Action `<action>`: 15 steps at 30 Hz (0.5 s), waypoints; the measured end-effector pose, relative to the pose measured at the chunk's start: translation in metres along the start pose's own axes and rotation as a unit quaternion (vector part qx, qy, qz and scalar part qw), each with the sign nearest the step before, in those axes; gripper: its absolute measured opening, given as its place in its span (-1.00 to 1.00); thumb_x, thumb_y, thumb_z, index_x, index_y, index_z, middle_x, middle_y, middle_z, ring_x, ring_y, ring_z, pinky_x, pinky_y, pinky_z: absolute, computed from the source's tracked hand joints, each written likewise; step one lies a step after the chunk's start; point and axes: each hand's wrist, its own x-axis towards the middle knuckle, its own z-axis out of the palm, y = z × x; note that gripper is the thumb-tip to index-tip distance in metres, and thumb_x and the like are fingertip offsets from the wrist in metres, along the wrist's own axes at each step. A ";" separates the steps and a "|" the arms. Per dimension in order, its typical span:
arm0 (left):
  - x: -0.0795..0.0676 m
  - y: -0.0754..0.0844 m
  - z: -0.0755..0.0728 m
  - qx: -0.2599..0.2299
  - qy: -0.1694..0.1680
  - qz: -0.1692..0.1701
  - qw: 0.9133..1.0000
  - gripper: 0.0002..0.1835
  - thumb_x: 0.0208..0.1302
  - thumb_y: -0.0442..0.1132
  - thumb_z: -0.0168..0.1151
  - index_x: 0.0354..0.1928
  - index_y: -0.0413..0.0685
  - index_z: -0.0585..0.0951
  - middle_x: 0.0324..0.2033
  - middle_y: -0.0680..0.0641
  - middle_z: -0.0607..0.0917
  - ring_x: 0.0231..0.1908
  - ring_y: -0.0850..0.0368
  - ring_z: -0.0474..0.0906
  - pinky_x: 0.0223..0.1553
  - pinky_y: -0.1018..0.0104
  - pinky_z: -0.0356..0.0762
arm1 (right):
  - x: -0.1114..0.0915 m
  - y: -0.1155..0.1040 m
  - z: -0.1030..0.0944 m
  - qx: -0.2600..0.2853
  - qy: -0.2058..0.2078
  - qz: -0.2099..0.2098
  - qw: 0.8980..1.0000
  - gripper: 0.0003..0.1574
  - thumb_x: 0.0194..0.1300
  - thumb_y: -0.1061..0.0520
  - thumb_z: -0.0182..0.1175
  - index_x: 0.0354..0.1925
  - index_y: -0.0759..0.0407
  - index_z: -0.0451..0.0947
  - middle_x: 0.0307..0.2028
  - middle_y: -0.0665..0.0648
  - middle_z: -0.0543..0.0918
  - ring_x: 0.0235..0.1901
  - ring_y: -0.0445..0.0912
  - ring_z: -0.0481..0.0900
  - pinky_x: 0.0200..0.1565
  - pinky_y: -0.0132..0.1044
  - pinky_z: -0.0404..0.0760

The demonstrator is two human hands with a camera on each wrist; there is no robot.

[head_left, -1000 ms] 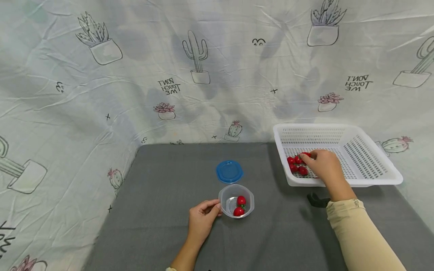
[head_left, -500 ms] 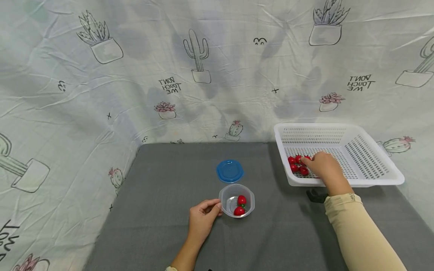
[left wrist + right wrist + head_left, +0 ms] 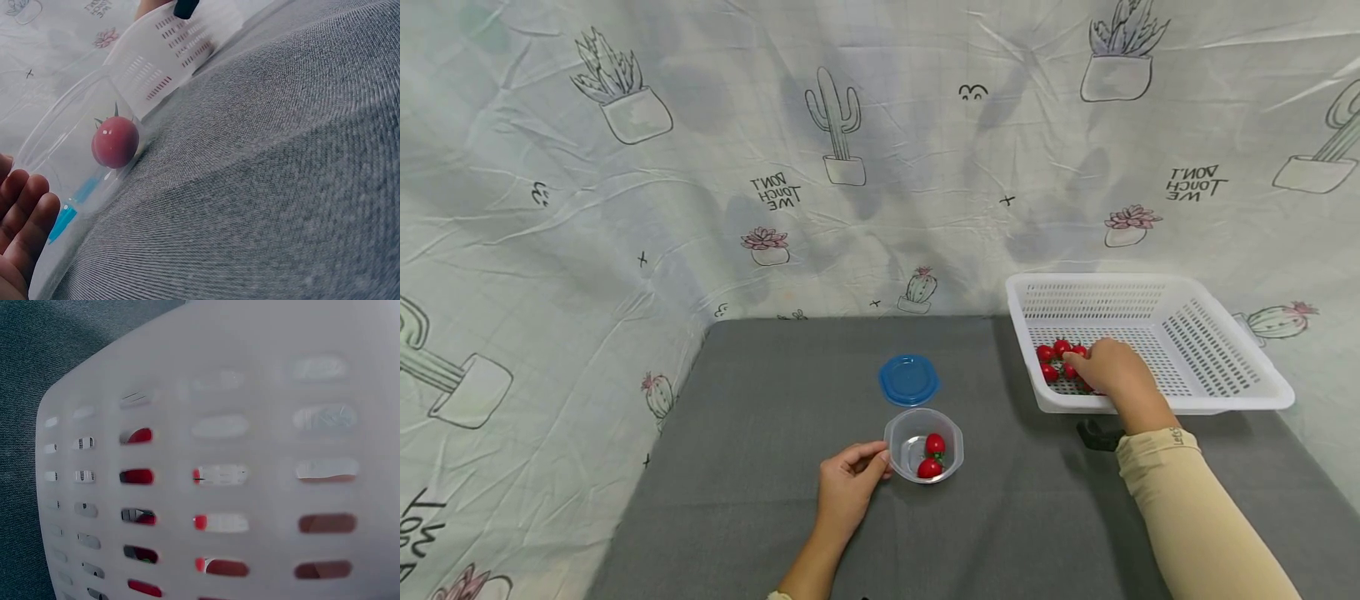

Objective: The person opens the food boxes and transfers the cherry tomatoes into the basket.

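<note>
My left hand (image 3: 848,483) is at the left side of a small clear plastic container (image 3: 898,431), its thumb and forefinger pinching the rim. Two red cherry tomatoes (image 3: 929,468) with green stems lie inside the container; the left wrist view shows a tomato (image 3: 115,142) through the wall, beside my fingers (image 3: 39,219). My right hand (image 3: 1116,371) reaches down into a white slotted basket (image 3: 1217,354), over several cherry tomatoes (image 3: 1048,372) at its left end. Its fingertips are hidden, and I cannot tell whether they hold a tomato. Through the slots, the right wrist view shows red tomatoes (image 3: 136,477) and fingers (image 3: 328,524).
A blue round lid (image 3: 908,380) lies just behind the clear container. Grey cloth (image 3: 760,417) covers the table, and a pale curtain (image 3: 925,208) printed with cactus drawings hangs behind it. A black wrist mount (image 3: 1099,435) sits under my right wrist, near the basket's front wall.
My right hand has shifted slightly within the basket, and the tomatoes by its fingers have rolled a little, one coming into view near the front wall. The left hand and container stay put.
</note>
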 end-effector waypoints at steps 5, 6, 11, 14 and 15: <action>0.000 0.000 0.001 0.001 0.001 -0.002 1.000 -0.86 0.18 -0.42 0.38 -0.26 -0.40 0.71 -0.42 -0.32 0.71 -0.47 0.10 0.71 -0.39 0.15 0.75 | 0.000 0.000 -0.001 0.003 -0.003 0.003 1.000 -0.36 0.36 -0.19 0.13 -0.28 0.44 0.61 -0.55 0.24 0.50 -0.47 0.09 0.49 -0.52 -0.26 0.43; 0.000 0.000 0.001 0.002 0.002 -0.001 1.000 -0.87 0.18 -0.42 0.38 -0.26 -0.39 0.71 -0.41 -0.32 0.71 -0.47 0.11 0.71 -0.40 0.16 0.75 | 0.000 0.001 -0.001 0.002 -0.004 0.004 1.000 -0.37 0.36 -0.19 0.13 -0.30 0.42 0.61 -0.55 0.23 0.50 -0.46 0.08 0.49 -0.52 -0.26 0.43; 0.000 0.002 0.003 0.006 0.007 -0.013 1.000 -0.90 0.17 -0.50 0.36 -0.27 -0.42 0.70 -0.42 -0.32 0.71 -0.49 0.10 0.70 -0.40 0.18 0.75 | 0.000 0.001 0.000 -0.002 0.008 -0.001 1.000 -0.40 0.38 -0.16 0.11 -0.21 0.40 0.64 -0.48 0.26 0.56 -0.42 0.10 0.49 -0.51 -0.25 0.44; 0.000 0.010 0.004 0.007 0.008 -0.013 1.000 -0.89 0.16 -0.53 0.33 -0.26 -0.47 0.69 -0.43 -0.35 0.71 -0.49 0.08 0.70 -0.40 0.15 0.75 | -0.003 -0.004 -0.001 0.000 0.033 -0.020 0.999 -0.38 0.39 -0.14 0.11 -0.09 0.44 0.63 -0.37 0.29 0.62 -0.37 0.13 0.50 -0.45 -0.20 0.46; 0.000 0.011 0.005 0.011 0.009 -0.015 1.000 -0.89 0.16 -0.55 0.32 -0.26 -0.49 0.68 -0.43 -0.36 0.70 -0.49 0.03 0.70 -0.39 0.12 0.75 | -0.005 -0.007 -0.001 0.000 0.043 -0.028 0.999 -0.37 0.38 -0.14 0.12 -0.06 0.44 0.62 -0.33 0.31 0.64 -0.35 0.14 0.50 -0.43 -0.17 0.48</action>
